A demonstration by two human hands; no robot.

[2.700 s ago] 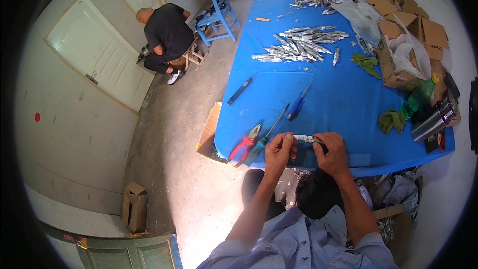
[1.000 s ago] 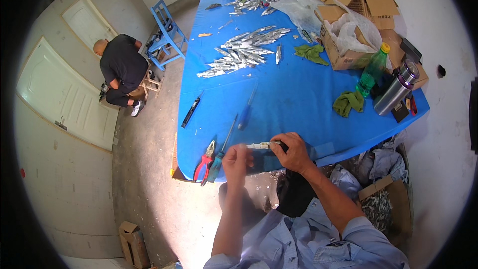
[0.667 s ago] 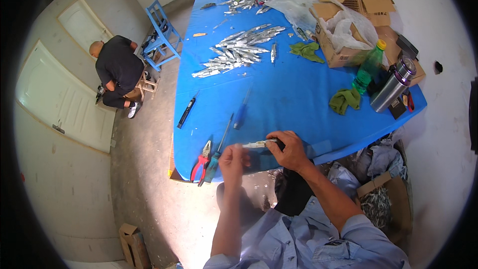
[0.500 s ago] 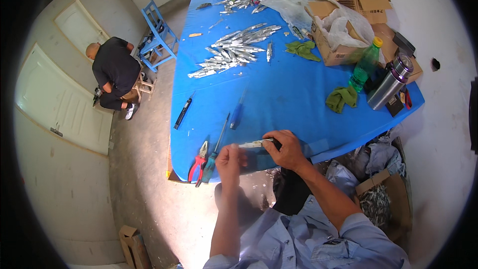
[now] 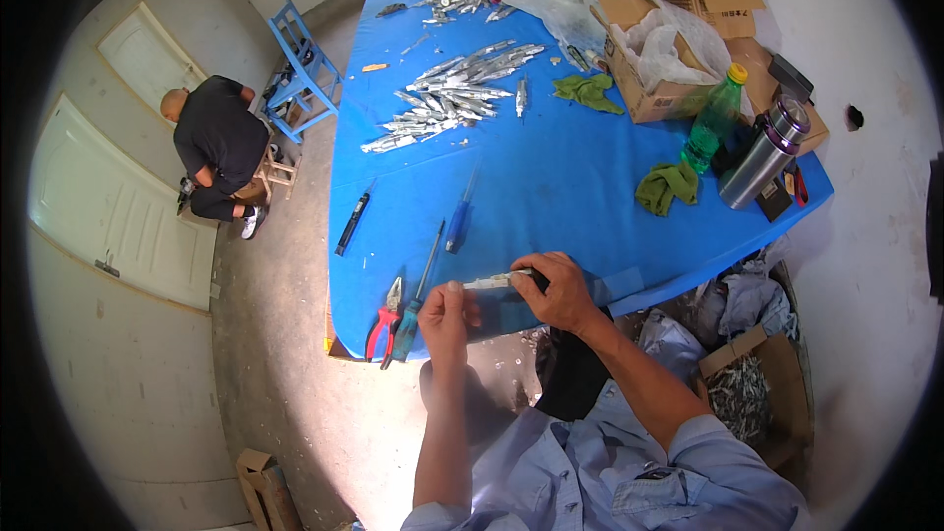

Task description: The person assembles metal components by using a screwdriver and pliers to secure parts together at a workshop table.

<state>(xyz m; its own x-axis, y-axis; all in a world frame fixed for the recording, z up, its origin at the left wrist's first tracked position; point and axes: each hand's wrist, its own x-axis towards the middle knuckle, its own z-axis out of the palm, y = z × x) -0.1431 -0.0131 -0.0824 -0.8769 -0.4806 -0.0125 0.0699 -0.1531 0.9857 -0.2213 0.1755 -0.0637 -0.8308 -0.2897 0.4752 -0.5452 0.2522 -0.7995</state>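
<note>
Above the near edge of the blue-covered table (image 5: pixel 413 192), a slim silvery metal piece (image 5: pixel 487 282) spans both my hands. My left hand (image 5: pixel 447 317) pinches its left end between thumb and fingers. Closed around the other end is my right hand (image 5: pixel 560 295), where a dark part shows by the thumb; whether it belongs to the piece I cannot tell. Left of my left hand lie red-handled pliers (image 5: pixel 382 326) and a teal-handled screwdriver (image 5: pixel 408 329). A blue-handled screwdriver (image 5: pixel 457 226) and a black pen-like tool (image 5: pixel 353 223) rest farther in.
A heap of similar silvery pieces (image 5: pixel 442 103) covers the table's middle. To the right stand a steel flask (image 5: pixel 757 162), a green bottle (image 5: pixel 710 128), green cloths (image 5: pixel 669 187) and an open carton (image 5: pixel 659 103). A seated person (image 5: pixel 224 143) works at the left, near a blue chair (image 5: pixel 300 88).
The whole view has shifted slightly, so the table things sit a little farther left. Both hands keep the same grip on the silvery piece.
</note>
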